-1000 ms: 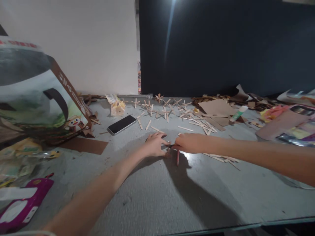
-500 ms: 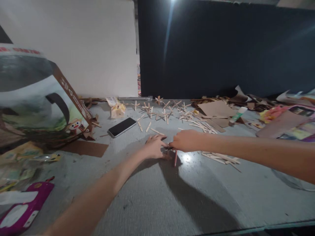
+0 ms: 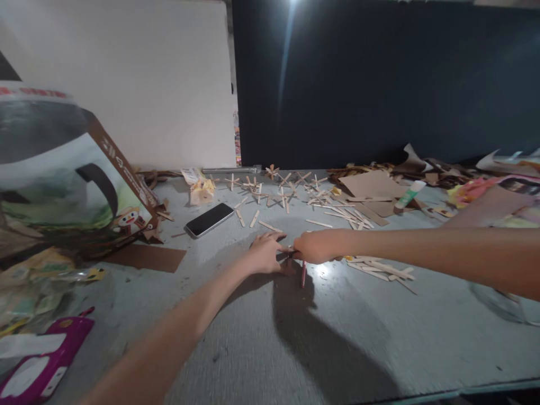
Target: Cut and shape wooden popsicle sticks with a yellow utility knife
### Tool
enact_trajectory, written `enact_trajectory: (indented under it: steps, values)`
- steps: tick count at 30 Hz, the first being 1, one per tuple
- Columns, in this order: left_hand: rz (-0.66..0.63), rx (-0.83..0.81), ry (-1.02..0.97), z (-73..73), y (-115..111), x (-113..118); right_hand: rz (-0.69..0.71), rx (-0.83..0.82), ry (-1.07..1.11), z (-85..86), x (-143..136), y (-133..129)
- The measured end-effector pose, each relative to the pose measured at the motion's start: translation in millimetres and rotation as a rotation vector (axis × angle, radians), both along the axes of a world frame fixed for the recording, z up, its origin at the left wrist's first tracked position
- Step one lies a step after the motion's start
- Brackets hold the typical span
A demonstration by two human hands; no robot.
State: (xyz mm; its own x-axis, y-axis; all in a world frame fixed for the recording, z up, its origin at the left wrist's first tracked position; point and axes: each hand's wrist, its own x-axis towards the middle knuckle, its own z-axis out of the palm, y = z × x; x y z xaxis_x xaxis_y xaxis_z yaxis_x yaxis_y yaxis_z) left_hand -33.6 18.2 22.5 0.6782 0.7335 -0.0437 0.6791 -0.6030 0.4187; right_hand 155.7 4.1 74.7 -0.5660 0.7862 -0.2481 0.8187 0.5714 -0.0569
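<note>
On a grey table (image 3: 261, 337) littered with craft scraps, a person's two bare hands meet at the middle: the left hand (image 3: 265, 254) lies palm down with fingers spread, while the right hand (image 3: 315, 246) is curled closed around a red pencil (image 3: 303, 274), a thin, short stick whose lower end juts out below the fist and rests on the table. What lies between the fingertips of both hands is too small to tell. Just beside the right wrist sits a loose pile of pale flat wooden sticks (image 3: 382, 268); more sticks, some glued into crosses (image 3: 282, 194), are scattered farther back. A dark phone (image 3: 209, 219) lies face up to the left, near a tilted printed box (image 3: 63, 174), and a glue stick (image 3: 409, 196) rests on cardboard sheets (image 3: 371, 185) at right.
</note>
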Motion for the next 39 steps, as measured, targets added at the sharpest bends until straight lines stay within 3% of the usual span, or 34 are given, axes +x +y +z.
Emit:
enact_trajectory:
  steps: [3, 9, 16, 19, 22, 26, 28, 31, 35, 39]
  values:
    - [-0.004, 0.005, -0.011, -1.0, 1.1, 0.1, 0.078, -0.011, -0.148, -1.1, -0.8, -1.1]
    - [-0.009, -0.007, -0.037, -1.8, 2.4, -0.8, 0.207, 0.067, -0.178, 6.3, 0.6, -3.2]
    - [0.024, -0.037, -0.203, -12.6, 3.1, -3.8, 0.185, 0.01, -0.266, 13.5, -2.8, -8.5]
    - [0.03, -0.143, -0.424, -14.7, 6.0, -7.9, 0.128, 0.018, -0.235, 15.2, -2.8, -13.2]
    - [0.051, -0.385, -0.793, -16.5, 14.4, -15.7, 0.069, 0.056, -0.238, 17.6, 1.4, -22.4]
    - [0.377, -0.503, -1.294, -21.6, 29.5, -24.9, -0.008, 0.144, -0.134, 19.3, 9.5, -34.5]
    - [0.499, -0.532, -1.419, -22.4, 32.2, -25.5, -0.075, 0.186, -0.089, 16.5, 13.2, -38.2]
    - [0.522, -0.552, -1.411, -17.0, 24.7, -19.9, -0.155, 0.263, 0.061, 4.4, 19.6, -41.6]
    - [0.331, -0.601, -1.322, 4.3, -0.4, -4.6, -0.186, 0.351, 0.539, -21.2, 26.7, -45.6]
    - [0.2, -0.505, -1.246, 33.1, -25.8, 7.6, -0.204, 0.173, 1.119, -41.7, 22.3, -50.4]
